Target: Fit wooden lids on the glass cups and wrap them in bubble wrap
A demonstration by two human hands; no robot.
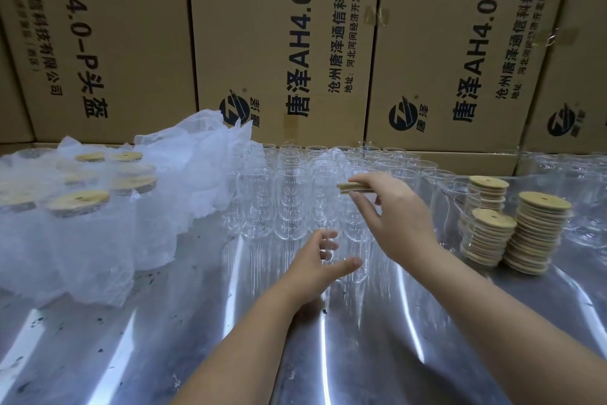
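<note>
Several lidded cups (77, 202) sit in bubble wrap (197, 155) at left; bare glass cups (289, 201) crowd the centre; the left hand (317, 262) spreads wide beside the nearest cup (354, 243); the right hand (397, 214) pinches a few wooden lids (351, 188) above; lid stacks (535, 234) stand right; a careless nudge could topple the close-packed glasses.
</note>
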